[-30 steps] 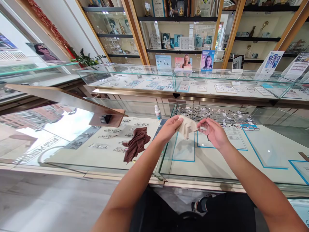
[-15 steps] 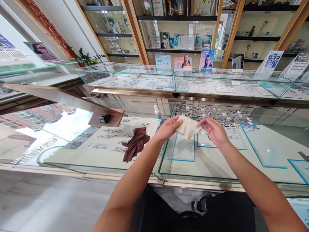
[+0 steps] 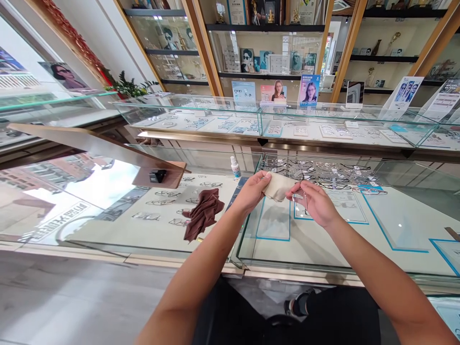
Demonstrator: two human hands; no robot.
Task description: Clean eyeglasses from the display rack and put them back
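A cream cloth [image 3: 279,186] is pinched in my left hand [image 3: 253,189], thumb on top, and it hangs over the glass display case. Close on its right, my right hand [image 3: 319,202] grips a pair of thin-framed eyeglasses [image 3: 306,201] with its fingertips. The glasses lie against the cloth's right end; the cloth and fingers hide much of them. Left of my forearm, a crumpled brown cloth [image 3: 204,214] rests on the case. Behind my left hand stands a white spray bottle [image 3: 235,168].
Rows of eyeglasses [image 3: 334,175] fill the case beyond my hands, near blue-edged trays [image 3: 395,225]. A wooden-backed mirror [image 3: 158,172] leans at the left. Farther back runs another glass counter [image 3: 223,122] with upright advertising cards [image 3: 308,91].
My right hand has shifted slightly left and turned, bringing the glasses against the cloth's end. My left hand stays nearly in place, still holding the cloth.
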